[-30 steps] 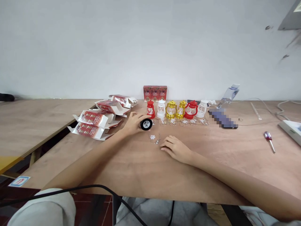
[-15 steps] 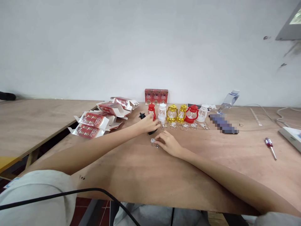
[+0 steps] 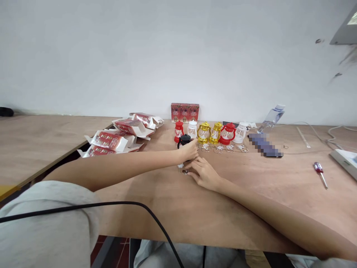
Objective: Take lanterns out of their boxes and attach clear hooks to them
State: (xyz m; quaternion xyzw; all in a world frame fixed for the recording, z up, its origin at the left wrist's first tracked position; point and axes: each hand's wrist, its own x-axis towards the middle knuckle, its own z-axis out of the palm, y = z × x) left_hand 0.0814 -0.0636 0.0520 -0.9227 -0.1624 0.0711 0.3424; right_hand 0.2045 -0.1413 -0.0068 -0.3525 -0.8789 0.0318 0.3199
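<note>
My left hand (image 3: 189, 149) is closed around a small black lantern (image 3: 184, 139), which stands upright near the row of other lanterns; the hand covers most of its lower part. My right hand (image 3: 205, 174) rests on the table just below, its thumb and fingers apart and curved. Its fingertips are beside a small wire piece with a white tag (image 3: 180, 166), partly hidden by the hands. Behind the left hand stand a red lantern (image 3: 179, 132) and a white lantern (image 3: 192, 129).
Two gold lanterns (image 3: 204, 133), a larger red lantern (image 3: 228, 133) and another white lantern (image 3: 240, 133) continue the row, with wire pieces (image 3: 218, 148) before them. Opened red boxes (image 3: 107, 140) lie left; upright boxes (image 3: 185, 112) stand behind. A phone (image 3: 264, 145), bottle (image 3: 272, 119) and screwdriver (image 3: 320, 174) lie right.
The black lantern has gone from lying tilted to standing upright, and my left hand has moved right with it. My right hand has shifted slightly and now meets the left hand.
</note>
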